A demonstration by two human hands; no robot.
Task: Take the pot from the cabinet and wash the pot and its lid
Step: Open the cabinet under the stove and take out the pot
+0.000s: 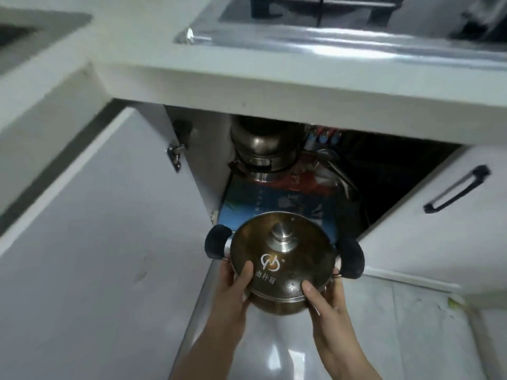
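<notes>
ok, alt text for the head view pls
Two bare hands, left hand and right hand, hold a lidded steel pot in front of an open cabinet below the counter. Its lid is on; more metal cookware sits inside.

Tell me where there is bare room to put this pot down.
Bare: the white counter between the sink and the stove, and the floor under both hands. Crowded: the cabinet, stacked with pots and boxes.

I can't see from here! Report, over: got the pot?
Left hand, right hand both gripping pot. Lid on, out of cabinet. Nothing blocking.
</notes>
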